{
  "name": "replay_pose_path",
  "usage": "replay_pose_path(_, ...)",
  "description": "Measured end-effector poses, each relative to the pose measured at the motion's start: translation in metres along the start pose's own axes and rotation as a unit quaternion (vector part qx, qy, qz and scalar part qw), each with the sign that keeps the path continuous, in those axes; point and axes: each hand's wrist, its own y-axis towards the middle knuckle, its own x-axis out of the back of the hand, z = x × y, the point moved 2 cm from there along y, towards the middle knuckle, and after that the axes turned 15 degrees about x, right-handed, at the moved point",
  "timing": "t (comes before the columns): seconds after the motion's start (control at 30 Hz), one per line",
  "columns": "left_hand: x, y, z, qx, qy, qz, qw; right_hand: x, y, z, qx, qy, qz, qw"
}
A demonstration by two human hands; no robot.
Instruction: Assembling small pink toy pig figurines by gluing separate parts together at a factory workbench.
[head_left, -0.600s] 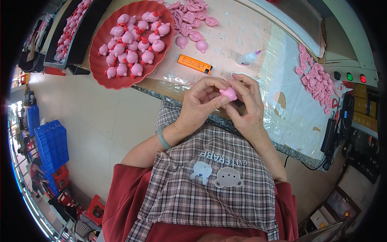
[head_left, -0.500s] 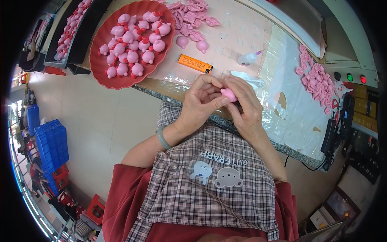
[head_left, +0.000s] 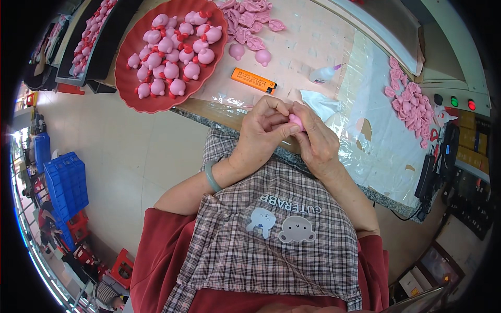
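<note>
This is a small toy-assembly workshop. A long pale workbench [head_left: 313, 47] carries a round red plastic tray [head_left: 136, 99] heaped with pink pig-shaped figures [head_left: 172, 49], loose pink moulded parts [head_left: 412, 107], and a small white glue bottle [head_left: 322, 75]. Blue plastic crates [head_left: 65, 182] stand on the floor.

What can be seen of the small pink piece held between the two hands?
The small pink piece is mostly hidden: only a rounded, smooth bit of it shows, soft pink like the figures on the red tray. It looks like moulded rubber or plastic. It sits pinched between the fingers of the left hand and the right hand, held just above the near table edge, over the checked apron. Its full shape and any details cannot be made out.
</note>
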Motion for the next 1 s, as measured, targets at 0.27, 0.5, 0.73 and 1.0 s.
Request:
replay_pose_path(0.27, -0.0019, -0.0002, -0.0009, 0.010, 0.004, -0.010, 1.000, -0.0010, -0.0019, -0.0010, -0.002, 0.003, 0.001, 1.000)
replay_pose_path(0.5, -0.0022, 0.0000, -0.0002, 0.016, 0.002, -0.021, 1.000, -0.0017, -0.0021, -0.0015, -0.010, 0.002, 0.006, 1.000)
replay_pose_path(0.73, -0.0021, 0.0007, -0.0004, 0.020, 0.004, -0.028, 0.999, -0.0018, -0.0008, -0.0012, -0.012, 0.000, 0.010, 1.000)
replay_pose_path(1.0, -0.0026, 0.0011, -0.0014, 0.019, 0.007, -0.030, 0.999, -0.0021, -0.0001, -0.0019, -0.009, -0.001, 0.009, 1.000)
